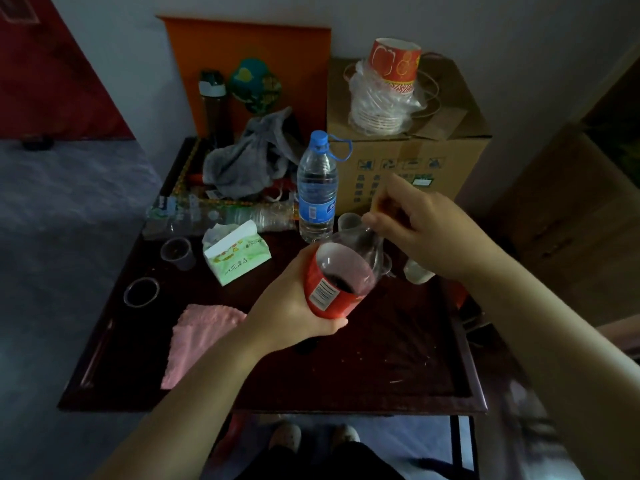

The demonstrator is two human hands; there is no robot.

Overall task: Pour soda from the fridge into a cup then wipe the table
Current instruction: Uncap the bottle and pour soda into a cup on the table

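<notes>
My left hand [294, 306] grips the lower part of a soda bottle [341, 275] with a red label and a little dark soda inside; the bottle is tilted away from me over the dark wooden table [381, 368]. My right hand [422, 226] is closed around the bottle's neck and cap area. A small clear plastic cup [348, 221] stands just behind the bottle neck. Another clear cup [417, 271] sits under my right wrist, partly hidden. A pink cloth [199, 337] lies flat at the table's left front.
Two small cups [177, 252] [141, 291] with dark contents stand at the left. A tissue pack [235, 254], a blue-capped water bottle [317, 188], a grey rag [249, 157] on a tray and a cardboard box [408, 150] with stacked bowls crowd the back.
</notes>
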